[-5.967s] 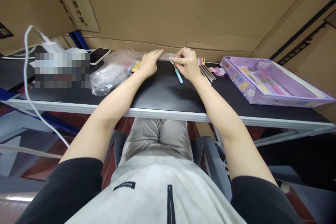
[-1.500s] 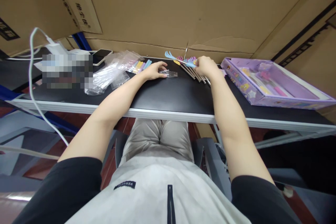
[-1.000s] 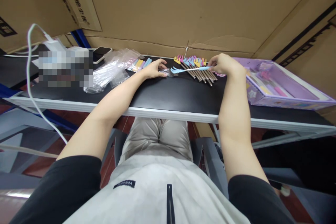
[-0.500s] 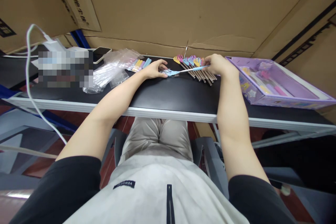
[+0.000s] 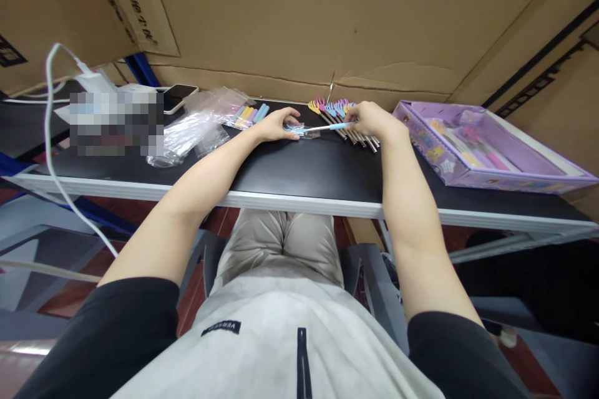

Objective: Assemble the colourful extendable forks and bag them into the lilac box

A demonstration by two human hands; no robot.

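A blue-handled back scratcher (image 5: 339,126) with a metal shaft lies level across the table, pinched at its handle by my right hand (image 5: 372,118). Its claw-shaped head sits at a small clear plastic bag (image 5: 311,134), partly hidden by fingers and film. My left hand (image 5: 276,125) is closed with thumb and fingers on the bag's left part. Behind and under my right hand lies a row of claw heads (image 5: 333,107) in pink, blue and yellow on bare metal rods (image 5: 360,139).
Left of my left hand lie coloured handle grips (image 5: 253,113) and a heap of clear bags (image 5: 191,128). Further left are a phone (image 5: 180,96) and a white cable (image 5: 50,112). On the right a purple box (image 5: 444,165) holds bagged items. Cardboard (image 5: 290,25) walls the back.
My right hand has moved left, carrying the back scratcher's head further into or against the bag. My left hand has stayed nearly in place.
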